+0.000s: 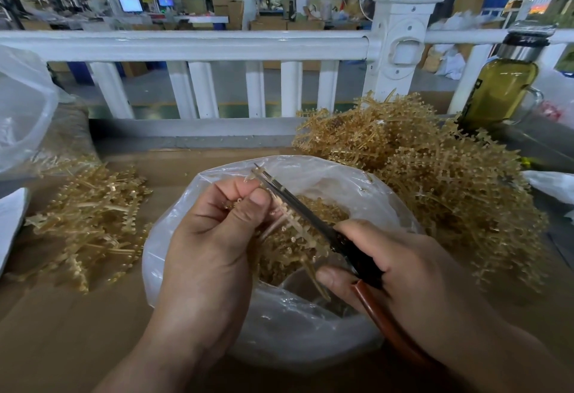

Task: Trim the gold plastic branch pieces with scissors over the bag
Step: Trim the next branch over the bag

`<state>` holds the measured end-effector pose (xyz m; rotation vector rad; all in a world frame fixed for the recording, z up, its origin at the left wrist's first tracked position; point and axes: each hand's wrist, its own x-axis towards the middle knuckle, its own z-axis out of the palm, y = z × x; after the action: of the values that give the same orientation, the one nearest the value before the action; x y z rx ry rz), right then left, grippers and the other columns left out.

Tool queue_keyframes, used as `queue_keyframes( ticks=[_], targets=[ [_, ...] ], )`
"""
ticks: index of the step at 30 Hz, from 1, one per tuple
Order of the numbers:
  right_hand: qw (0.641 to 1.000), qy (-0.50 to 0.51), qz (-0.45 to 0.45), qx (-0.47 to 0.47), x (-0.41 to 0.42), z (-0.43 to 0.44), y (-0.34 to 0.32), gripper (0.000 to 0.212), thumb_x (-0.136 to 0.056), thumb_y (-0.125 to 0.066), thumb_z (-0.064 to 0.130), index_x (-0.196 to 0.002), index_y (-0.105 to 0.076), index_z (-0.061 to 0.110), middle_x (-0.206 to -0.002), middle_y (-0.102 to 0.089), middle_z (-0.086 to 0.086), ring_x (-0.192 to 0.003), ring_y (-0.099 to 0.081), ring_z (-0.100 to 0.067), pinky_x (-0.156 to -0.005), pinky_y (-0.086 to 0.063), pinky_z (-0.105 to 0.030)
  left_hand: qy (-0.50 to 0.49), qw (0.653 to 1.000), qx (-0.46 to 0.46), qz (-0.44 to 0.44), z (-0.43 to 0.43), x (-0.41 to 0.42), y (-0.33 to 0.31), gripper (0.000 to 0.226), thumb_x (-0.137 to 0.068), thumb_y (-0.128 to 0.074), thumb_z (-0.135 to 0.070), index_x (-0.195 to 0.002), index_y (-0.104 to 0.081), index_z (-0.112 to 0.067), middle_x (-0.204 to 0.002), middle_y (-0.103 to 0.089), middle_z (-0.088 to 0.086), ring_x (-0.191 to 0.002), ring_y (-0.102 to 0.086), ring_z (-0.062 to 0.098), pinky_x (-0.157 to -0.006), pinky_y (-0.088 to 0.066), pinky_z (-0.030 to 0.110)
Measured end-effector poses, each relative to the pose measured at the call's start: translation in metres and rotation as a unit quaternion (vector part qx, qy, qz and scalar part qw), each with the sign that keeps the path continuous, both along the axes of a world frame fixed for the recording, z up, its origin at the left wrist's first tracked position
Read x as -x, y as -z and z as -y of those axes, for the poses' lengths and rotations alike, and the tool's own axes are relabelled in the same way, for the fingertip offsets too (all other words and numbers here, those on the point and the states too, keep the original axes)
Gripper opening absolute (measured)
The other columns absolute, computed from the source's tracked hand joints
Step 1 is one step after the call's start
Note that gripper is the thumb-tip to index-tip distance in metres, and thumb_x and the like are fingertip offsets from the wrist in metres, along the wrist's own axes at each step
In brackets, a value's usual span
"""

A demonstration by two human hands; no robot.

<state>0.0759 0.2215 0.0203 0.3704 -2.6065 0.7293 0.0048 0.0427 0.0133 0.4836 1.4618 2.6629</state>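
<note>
My left hand (211, 237) pinches a gold plastic branch piece (290, 221) between thumb and fingers, holding it over the open clear plastic bag (304, 330). My right hand (394, 268) grips the scissors (298, 206) by their dark and brown handles. The blades lie along the branch, their tips close together near its top end. Small gold trimmings (310, 249) fill the bottom of the bag.
A large heap of gold branches (435, 175) lies at the right, a smaller heap (90, 224) at the left, all on a brown cardboard surface (77, 324). A bottle with yellow liquid (500, 82) stands far right. A white railing (186, 44) runs behind. Plastic bags sit far left.
</note>
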Motion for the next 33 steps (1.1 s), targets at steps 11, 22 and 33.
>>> queue_keyframes(
  ticks=[11,22,33],
  targets=[
    [1.0,0.015,0.013,-0.008,-0.0006,-0.0009,0.0015,0.038,-0.09,-0.05,0.063,-0.094,-0.062,0.027,-0.062,-0.052,0.016,-0.058,-0.055,0.001,-0.049,-0.033,-0.012,0.001,0.999,-0.027,0.026,-0.0088,-0.0058,0.0015,0.016,-0.087,-0.069,-0.013,-0.073,-0.068,-0.021,-0.074,-0.068,0.007,-0.066,-0.066,0.016,-0.06,-0.056,0.027],
    [0.999,0.03,0.021,0.001,-0.0014,0.0026,0.002,0.041,-0.089,-0.047,0.065,-0.093,-0.061,0.027,-0.062,-0.054,0.014,-0.057,-0.056,0.0,-0.049,-0.037,-0.015,0.001,0.999,-0.038,0.03,-0.0103,-0.0068,0.0015,0.016,-0.086,-0.062,-0.016,-0.072,-0.068,-0.021,-0.073,-0.068,0.006,-0.064,-0.066,0.015,-0.059,-0.056,0.026],
    [0.999,0.034,0.012,0.002,-0.001,0.0022,0.0025,0.043,-0.089,-0.046,0.065,-0.093,-0.063,0.026,-0.064,-0.056,0.015,-0.059,-0.057,-0.001,-0.051,-0.04,-0.016,-0.002,0.999,-0.031,0.04,-0.0101,-0.0069,-0.0008,0.012,-0.083,-0.064,-0.015,-0.072,-0.068,-0.019,-0.074,-0.067,0.009,-0.065,-0.066,0.018,-0.058,-0.056,0.028]
  ],
)
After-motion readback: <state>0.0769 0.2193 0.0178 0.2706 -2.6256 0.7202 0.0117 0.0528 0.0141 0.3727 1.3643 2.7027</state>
